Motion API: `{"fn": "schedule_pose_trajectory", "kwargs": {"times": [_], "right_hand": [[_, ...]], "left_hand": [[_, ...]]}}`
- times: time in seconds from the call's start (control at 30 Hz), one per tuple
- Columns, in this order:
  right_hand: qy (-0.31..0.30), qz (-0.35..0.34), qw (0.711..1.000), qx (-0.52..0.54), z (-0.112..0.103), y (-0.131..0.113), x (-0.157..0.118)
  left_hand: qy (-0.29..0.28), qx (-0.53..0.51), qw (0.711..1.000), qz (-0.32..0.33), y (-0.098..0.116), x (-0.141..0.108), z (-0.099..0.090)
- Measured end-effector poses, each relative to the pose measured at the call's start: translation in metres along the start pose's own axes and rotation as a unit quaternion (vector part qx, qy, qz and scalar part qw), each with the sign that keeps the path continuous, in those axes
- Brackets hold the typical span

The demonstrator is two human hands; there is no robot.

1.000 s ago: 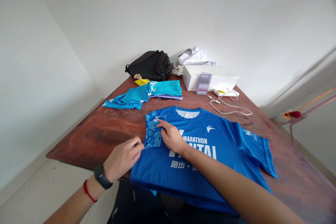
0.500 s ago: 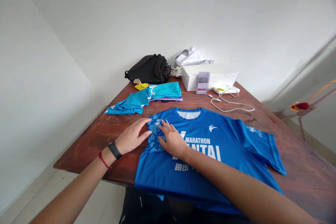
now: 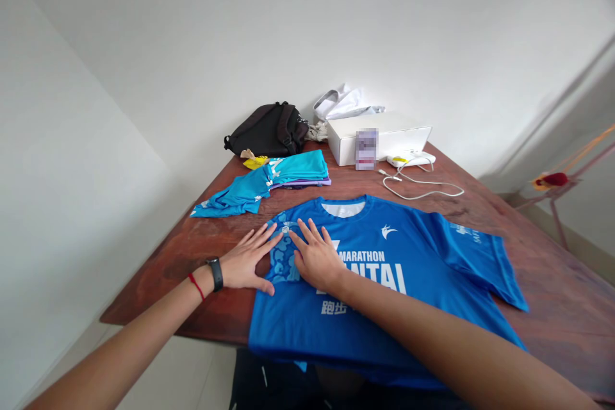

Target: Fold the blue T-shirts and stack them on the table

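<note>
- The left hand [image 3: 244,264] has been opened out: its fingers are now spread at the left edge of the blue shirt [image 3: 425,266], with the thumb set lower along the same edge. Nothing is gripped by it.
- The right hand [image 3: 321,264] is laid palm down on the shirt front, fingers moderately spread and nearly straight. Nothing is pinched; cloth appears to be pressed only.
- The patterned panel [image 3: 284,261] lies between the two hands. It is judged to be the sleeve side turned inward, and the work in hand is judged to be at flattening, with the fold already made.
- The shirt is spread face up on the counter [image 3: 218,236], its neck pointed away from the person and its lower end at the near edge. The opposite sleeve [image 3: 485,262] lies extended.
- Compared with the frame of one second ago, the curled left fingers at the panel's lower corner have been replaced by a flat hand placed higher; the extended right index finger has been replaced by several fingers laid down.
- The folded clothes [image 3: 300,167], white box [image 3: 403,141] and backpack [image 3: 262,131] have been left undisturbed.
</note>
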State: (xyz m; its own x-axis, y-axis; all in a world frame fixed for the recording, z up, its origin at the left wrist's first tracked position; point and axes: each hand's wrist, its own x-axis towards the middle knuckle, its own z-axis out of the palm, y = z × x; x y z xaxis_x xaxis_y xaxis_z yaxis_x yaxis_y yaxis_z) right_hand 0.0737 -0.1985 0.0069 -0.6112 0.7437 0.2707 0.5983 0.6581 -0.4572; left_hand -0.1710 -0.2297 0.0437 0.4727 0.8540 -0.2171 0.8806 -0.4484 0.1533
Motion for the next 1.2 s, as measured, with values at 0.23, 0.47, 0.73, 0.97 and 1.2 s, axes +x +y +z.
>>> {"fn": "schedule_pose_trajectory", "kwargs": {"times": [0.23, 0.47, 0.73, 0.97, 1.2], "right_hand": [[-0.003, -0.039, 0.999, 0.022, -0.003, 0.001, -0.002], [-0.040, -0.165, 0.985, 0.036, -0.009, -0.001, -0.004], [-0.169, -0.287, 0.941, 0.055, -0.012, -0.008, -0.009], [-0.189, -0.292, 0.936, 0.054, -0.018, -0.010, -0.010], [-0.137, -0.311, 0.939, 0.048, -0.011, -0.008, -0.011]], "left_hand": [[0.134, -0.097, 0.986, -0.019, 0.024, -0.015, -0.002], [0.299, -0.146, 0.937, -0.109, 0.032, -0.004, 0.004], [0.264, -0.285, 0.904, -0.179, -0.009, 0.037, -0.003], [0.238, -0.357, 0.884, -0.186, -0.020, 0.068, -0.009], [0.232, -0.337, 0.897, -0.169, -0.034, 0.079, -0.008]]}}
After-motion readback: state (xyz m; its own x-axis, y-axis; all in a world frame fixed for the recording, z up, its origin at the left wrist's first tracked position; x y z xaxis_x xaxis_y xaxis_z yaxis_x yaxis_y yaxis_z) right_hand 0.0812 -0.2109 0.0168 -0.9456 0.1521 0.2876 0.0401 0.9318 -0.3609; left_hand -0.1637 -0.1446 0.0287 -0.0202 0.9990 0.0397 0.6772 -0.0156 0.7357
